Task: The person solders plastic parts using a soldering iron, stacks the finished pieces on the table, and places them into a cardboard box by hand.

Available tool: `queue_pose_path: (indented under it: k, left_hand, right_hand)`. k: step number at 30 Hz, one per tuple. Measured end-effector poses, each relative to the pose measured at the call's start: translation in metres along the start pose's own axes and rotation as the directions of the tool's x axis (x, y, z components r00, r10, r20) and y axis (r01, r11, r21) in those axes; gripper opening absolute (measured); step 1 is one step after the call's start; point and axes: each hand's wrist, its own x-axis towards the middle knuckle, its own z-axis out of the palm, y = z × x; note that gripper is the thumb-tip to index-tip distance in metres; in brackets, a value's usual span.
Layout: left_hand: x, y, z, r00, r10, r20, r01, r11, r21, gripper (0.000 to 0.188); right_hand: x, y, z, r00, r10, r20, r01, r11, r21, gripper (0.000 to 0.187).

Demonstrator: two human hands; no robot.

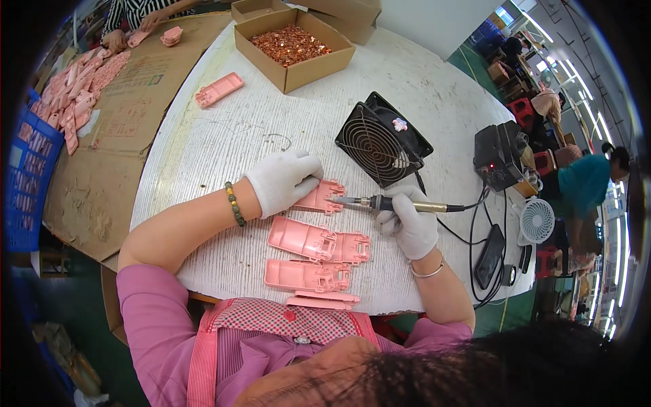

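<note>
My left hand (pixel 283 182), in a white glove, is closed on a pink plastic housing (pixel 317 197), pressing it to the white table. The gloved right hand (pixel 412 227) grips a soldering iron (pixel 432 206) like a pen. Its tip points left and reaches the housing's right end; whether it touches cannot be made out. Just below, nearer my apron, lie more pink housings (pixel 297 235), some overlapping, with open shells and clips showing. A thin pink piece (pixel 323 300) rests at the table's near edge.
Behind my hands stand a black metal-grilled fan (pixel 375 141) and a cardboard box (pixel 298 80) of small coppery pieces. One pink housing (pixel 220 89) lies apart. To the right are a soldering station (pixel 495 157), cables, a phone (pixel 489 256) and a small white fan (pixel 537 220). Another person's hands (pixel 116 41) handle pink parts, far left.
</note>
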Motion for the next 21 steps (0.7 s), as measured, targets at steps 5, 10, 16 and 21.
queue_pose_path:
  k: [5,10,16,21]
  left_hand:
    - [-0.003,-0.001,0.002,0.999,0.011,-0.032,-0.011,1.000,-0.011,0.009]
    - [-0.001,-0.003,-0.005,0.995,0.084,-0.054,-0.087,0.995,-0.053,0.011]
    - [0.009,-0.044,-0.037,0.936,-0.067,-0.347,0.159,0.957,0.244,0.015]
    - [0.010,-0.105,-0.059,0.773,-0.098,-0.627,0.527,0.651,0.547,0.031]
  right_hand:
    - [-0.001,0.000,0.004,1.000,-0.025,-0.009,0.025,1.000,-0.010,0.017]
    - [0.003,0.009,-0.005,0.992,-0.098,-0.075,0.104,0.992,0.075,0.019]
    - [0.003,0.015,-0.008,0.955,-0.296,0.005,0.295,0.951,-0.088,0.015]
    - [0.004,0.016,-0.007,0.963,-0.269,-0.018,0.269,0.963,-0.029,0.017]
